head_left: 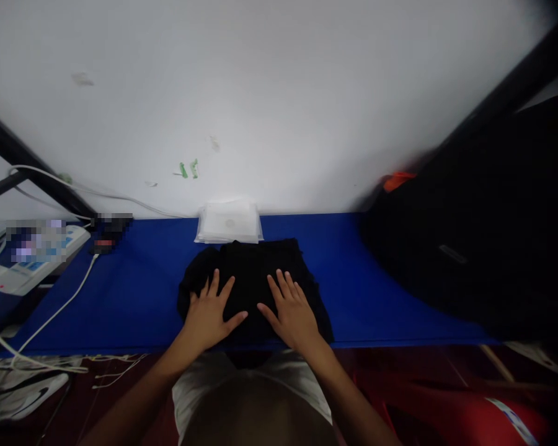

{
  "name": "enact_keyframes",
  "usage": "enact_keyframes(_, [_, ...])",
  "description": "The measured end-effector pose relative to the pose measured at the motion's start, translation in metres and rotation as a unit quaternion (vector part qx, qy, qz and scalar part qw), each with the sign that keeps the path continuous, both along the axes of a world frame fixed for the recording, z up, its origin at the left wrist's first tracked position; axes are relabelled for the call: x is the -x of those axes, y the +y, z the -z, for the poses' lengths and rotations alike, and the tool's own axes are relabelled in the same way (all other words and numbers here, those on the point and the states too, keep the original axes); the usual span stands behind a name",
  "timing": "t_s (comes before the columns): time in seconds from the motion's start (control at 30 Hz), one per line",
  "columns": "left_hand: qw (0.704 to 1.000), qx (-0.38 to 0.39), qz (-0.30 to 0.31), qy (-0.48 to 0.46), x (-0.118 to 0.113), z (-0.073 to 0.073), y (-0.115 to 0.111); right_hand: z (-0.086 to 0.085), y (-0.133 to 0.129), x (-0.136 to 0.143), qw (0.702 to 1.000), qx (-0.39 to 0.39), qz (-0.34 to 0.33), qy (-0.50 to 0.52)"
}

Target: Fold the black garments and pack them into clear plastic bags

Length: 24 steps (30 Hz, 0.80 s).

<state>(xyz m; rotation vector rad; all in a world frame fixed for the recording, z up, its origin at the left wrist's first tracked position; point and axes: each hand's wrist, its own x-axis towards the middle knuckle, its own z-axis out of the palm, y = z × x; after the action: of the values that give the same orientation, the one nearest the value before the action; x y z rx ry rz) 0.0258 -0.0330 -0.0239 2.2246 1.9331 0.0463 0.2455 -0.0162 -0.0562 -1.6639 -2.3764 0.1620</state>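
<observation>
A piece of black cloth [255,263], bunched into a rough rectangle, lies on the blue surface [353,279] right in front of me. Its exact kind of garment cannot be made out. My left hand [209,316] rests palm down on the cloth's left part, fingers spread. On the right part lies my right hand [292,313], also flat with its fingers apart. Just behind the cloth, by the wall, sits a clear plastic packet [230,223] with something white in it.
To the left are a white power strip [41,260] and a dark, blurred-out device [109,232] with a white cable [69,300]. A large black bag-like object [469,235] fills the right side. The white wall [283,111] stands behind; dark frame bars slant at both sides.
</observation>
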Motion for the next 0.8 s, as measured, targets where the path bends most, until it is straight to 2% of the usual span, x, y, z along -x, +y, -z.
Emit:
enact_keyframes(0.2, [0.998, -0.040, -0.020, -0.044, 0.024, -0.011, 0.051, -0.002, 0.004, -0.003, 1.000, 0.003, 0.009, 0.001])
enact_keyframes(0.33, [0.995, -0.088, -0.034, -0.043, 0.022, -0.022, 0.075, -0.005, 0.007, -0.006, 1.000, 0.003, 0.001, 0.011])
enact_keyframes(0.4, [0.989, -0.137, -0.012, -0.047, 0.014, -0.026, 0.078, -0.007, 0.008, -0.007, 1.000, 0.006, -0.001, 0.011])
enact_keyframes(0.47, [0.980, -0.183, 0.052, -0.059, 0.004, -0.027, 0.077, -0.008, 0.009, -0.008, 1.000, 0.009, -0.001, 0.010])
enact_keyframes(0.53, [0.971, -0.188, 0.127, -0.069, -0.006, -0.024, 0.074, -0.009, 0.011, -0.008, 1.000, 0.009, 0.000, 0.006])
enact_keyframes(0.6, [0.971, -0.155, 0.171, -0.065, -0.012, -0.017, 0.074, -0.009, 0.013, -0.008, 1.000, 0.010, 0.000, 0.002])
enact_keyframes(0.8, [0.988, -0.073, 0.129, -0.037, -0.011, 0.004, 0.082, -0.010, 0.022, -0.008, 1.000, 0.025, -0.008, 0.001])
